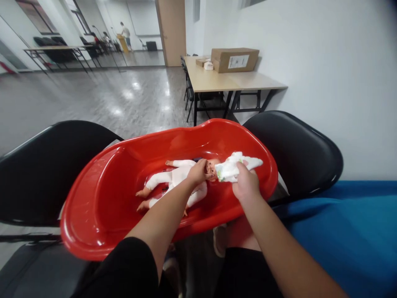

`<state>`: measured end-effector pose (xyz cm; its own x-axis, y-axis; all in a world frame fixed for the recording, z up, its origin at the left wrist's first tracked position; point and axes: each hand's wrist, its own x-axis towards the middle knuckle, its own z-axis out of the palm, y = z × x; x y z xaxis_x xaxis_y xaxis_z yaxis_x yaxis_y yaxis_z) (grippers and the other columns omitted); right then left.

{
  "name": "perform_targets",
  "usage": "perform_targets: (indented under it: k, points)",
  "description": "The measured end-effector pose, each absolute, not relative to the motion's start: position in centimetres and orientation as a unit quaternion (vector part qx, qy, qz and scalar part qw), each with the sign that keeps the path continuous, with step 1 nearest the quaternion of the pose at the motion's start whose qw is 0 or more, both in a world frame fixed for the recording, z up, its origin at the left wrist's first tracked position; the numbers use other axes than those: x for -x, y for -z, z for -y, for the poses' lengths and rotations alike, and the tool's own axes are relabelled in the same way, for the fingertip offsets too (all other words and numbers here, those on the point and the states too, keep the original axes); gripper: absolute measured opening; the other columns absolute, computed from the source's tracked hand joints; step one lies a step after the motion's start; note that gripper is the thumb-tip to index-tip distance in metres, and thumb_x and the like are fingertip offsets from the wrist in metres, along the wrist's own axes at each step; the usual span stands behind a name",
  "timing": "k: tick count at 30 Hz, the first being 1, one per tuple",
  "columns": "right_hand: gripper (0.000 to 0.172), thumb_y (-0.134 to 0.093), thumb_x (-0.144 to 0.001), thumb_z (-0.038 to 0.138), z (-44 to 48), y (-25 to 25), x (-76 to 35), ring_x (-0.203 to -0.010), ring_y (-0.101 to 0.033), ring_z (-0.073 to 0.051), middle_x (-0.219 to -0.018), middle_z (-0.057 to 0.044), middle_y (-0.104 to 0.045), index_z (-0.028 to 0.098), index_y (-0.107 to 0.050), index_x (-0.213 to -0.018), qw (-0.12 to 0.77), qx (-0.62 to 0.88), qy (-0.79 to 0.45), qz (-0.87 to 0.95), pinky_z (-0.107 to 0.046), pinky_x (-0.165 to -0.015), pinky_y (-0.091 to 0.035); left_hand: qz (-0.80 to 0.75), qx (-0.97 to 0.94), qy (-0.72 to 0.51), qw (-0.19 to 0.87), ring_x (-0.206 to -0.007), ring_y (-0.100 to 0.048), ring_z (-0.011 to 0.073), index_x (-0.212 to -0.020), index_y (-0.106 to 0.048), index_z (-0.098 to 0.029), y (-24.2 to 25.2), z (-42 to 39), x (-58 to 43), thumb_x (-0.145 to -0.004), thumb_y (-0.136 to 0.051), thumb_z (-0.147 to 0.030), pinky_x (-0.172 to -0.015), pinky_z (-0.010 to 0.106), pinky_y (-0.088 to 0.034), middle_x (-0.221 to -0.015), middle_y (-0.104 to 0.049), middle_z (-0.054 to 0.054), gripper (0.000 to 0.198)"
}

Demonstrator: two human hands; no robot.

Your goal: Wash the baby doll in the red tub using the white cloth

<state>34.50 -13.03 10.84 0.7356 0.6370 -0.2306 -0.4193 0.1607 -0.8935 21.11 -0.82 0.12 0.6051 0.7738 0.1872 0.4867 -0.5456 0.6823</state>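
Observation:
A baby doll (pixel 181 174) with a whitish body lies on its back in a red baby bathtub (pixel 105 174), its feet toward the left and its head toward the right. My left hand (pixel 198 171) is at the doll's chin and neck, fingers curled against it; how firmly it grips is hard to see. In my right hand (pixel 247 181) is a white cloth (pixel 229 167) with a coloured print, bunched up and touching the top of the doll's head. Part of the doll's body is hidden behind my left forearm.
Black chairs stand by the tub's left (pixel 49 165) and right (pixel 294 153) ends. Beyond is a table (pixel 214 82) with a cardboard box (pixel 234 60) by the wall. Blue fabric (pixel 341 231) lies at the lower right. Several people appear far off at the upper left.

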Motion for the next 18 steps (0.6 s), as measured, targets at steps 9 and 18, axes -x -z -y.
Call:
perform_targets:
  k: [9,18]
  points:
    - [0.042,-0.049,-0.093,0.023,4.1,-9.7,-39.5,-0.121,-0.059,-0.022,-0.129,-0.01,-0.062,0.023,-0.067,-0.132,0.379,0.741,-0.116,0.542,-0.038,-0.114,-0.042,-0.372,-0.846,-0.223,0.31,-0.126,-0.054,0.0269,-0.136,-0.049,-0.018,0.4,1.3,-20.7,-0.072,-0.087,-0.036,-0.103,0.034,-0.046,-0.142,-0.051,0.011,0.077]
    - [0.047,-0.057,-0.09,0.026,2.7,-4.8,-39.4,-0.091,-0.065,-0.014,-0.122,-0.005,-0.068,0.027,-0.063,-0.136,0.281,0.743,-0.316,0.518,-0.022,-0.082,-0.049,-0.395,-0.832,-0.217,0.324,-0.128,-0.054,0.0271,-0.148,-0.041,-0.018,0.9,1.3,-21.1,-0.076,-0.084,-0.044,-0.107,0.035,-0.045,-0.15,-0.047,0.01,0.088]
